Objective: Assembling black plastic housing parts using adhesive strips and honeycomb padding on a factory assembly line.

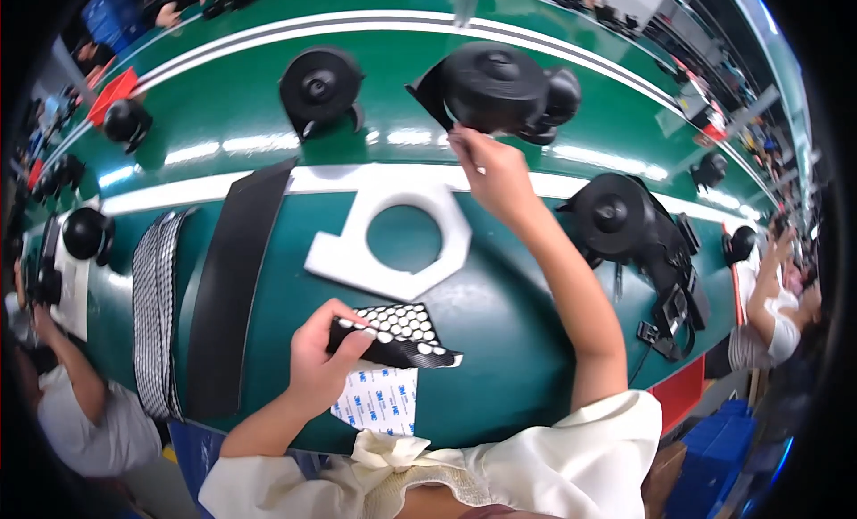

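Observation:
My left hand is closed on the edge of a black sheet covered with rows of white round dots, low in front of my body. Under it lies a white backing paper with blue print. My right arm stretches forward, and the pinched fingers of my right hand grip the lower edge of a black round housing over the green belt. That housing looks slightly blurred, with a smaller rounded black part at its right. Between my hands and the belt, a white ring-shaped block lies flat on the green table.
To the left lie a long black strip and a stack of dotted sheets. Another black housing sits on the belt. A black housing with straps rests at right. Co-workers sit on both sides; a red bin is lower right.

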`<state>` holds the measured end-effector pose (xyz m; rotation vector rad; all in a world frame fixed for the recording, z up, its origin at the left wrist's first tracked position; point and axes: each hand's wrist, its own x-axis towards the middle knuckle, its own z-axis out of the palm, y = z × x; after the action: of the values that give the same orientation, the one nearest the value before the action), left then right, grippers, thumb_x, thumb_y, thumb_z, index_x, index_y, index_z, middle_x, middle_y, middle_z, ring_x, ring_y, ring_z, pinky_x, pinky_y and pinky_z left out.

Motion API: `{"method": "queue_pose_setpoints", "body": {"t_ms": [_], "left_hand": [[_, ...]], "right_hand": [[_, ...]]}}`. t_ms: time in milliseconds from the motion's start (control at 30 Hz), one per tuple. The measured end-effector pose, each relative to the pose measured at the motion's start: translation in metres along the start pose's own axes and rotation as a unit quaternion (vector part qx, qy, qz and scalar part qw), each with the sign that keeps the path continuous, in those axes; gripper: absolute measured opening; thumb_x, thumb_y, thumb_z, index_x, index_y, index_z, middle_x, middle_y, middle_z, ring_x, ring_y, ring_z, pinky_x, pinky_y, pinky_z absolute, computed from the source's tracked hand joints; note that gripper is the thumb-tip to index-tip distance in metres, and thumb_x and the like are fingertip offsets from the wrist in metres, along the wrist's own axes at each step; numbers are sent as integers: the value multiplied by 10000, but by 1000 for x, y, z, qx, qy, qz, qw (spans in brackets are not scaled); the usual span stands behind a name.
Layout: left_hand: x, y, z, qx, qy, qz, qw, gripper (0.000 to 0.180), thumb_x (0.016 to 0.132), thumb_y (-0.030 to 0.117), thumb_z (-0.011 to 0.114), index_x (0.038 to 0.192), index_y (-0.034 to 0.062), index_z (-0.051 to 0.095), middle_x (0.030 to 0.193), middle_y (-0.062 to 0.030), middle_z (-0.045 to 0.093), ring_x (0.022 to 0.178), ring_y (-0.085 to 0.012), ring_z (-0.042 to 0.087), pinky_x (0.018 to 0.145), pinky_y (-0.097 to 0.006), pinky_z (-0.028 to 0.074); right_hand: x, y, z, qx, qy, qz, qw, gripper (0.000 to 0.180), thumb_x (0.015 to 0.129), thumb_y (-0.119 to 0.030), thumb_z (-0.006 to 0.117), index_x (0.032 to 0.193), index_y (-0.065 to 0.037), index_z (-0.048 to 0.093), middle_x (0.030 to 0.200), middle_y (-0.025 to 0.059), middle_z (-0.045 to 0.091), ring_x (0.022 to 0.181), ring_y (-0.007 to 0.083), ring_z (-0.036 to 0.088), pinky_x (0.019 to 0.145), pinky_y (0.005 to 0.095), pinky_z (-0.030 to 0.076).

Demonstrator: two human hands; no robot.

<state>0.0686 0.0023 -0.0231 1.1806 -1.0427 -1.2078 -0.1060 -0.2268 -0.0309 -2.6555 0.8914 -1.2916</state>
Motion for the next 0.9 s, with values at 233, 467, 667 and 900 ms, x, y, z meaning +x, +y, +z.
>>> {"method": "queue_pose_setpoints", "body": {"t_ms": [233,467,667,900], "left_hand": [[3,-17,0,33,36,6,999,45,770,-8,496,797,14,467,752,-5,506,717,-48,445,659,-186,368],[-1,-21,-3,-15,67,-10,998,29,755,-14,470,757,12,458,708,-13,479,659,-54,421,608,-192,353],[4,-15,1,18,8,-23,1000,52,785,13,526,815,17,483,751,3,502,706,-37,442,638,-182,370],[5,-7,-1,4,-10,-53,999,86,808,65,556,815,20,483,708,14,515,651,-18,443,578,-179,377]], "right_hand": [[-6,105,68,-369,-55,30,927,153,732,-94,466,833,-18,553,748,163,578,731,297,573,698,374,473],[1,122,68,-231,-251,183,922,553,833,-359,403,1253,0,364,1290,211,343,1229,412,231,1001,547,130],[5,113,30,-290,-377,162,865,358,855,-275,387,908,-15,628,911,171,609,954,322,540,970,454,238],[79,17,41,-183,-173,105,962,661,714,-454,610,1191,-38,421,941,165,568,852,300,582,712,390,464]]}}
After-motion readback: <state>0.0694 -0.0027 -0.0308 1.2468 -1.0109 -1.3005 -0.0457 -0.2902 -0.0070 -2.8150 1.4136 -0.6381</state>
